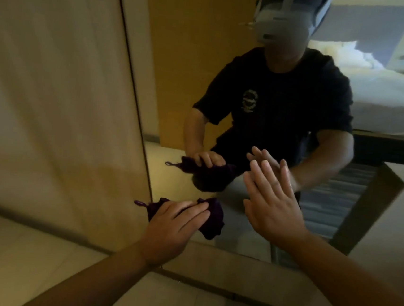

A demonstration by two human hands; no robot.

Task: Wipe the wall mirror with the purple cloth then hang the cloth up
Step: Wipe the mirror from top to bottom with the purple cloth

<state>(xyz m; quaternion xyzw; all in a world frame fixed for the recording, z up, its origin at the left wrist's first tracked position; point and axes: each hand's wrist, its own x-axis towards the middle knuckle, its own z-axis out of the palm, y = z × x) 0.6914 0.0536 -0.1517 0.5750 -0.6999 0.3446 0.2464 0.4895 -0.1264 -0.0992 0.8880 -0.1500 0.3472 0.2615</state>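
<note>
Left hand, fingers together, presses crumpled dark purple cloth onto frameless wall mirror, lower left corner. Right hand flat, fingers together, braces glass. Best practice: overlapping strokes, steady pressure.

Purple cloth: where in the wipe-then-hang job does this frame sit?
Mid-wipe. The left hand presses the bunched purple cloth against the mirror near its lower left corner; the right hand lies flat on the glass. How much has already been wiped cannot be told. Hanging is left: the cloth's loop is free.
</note>
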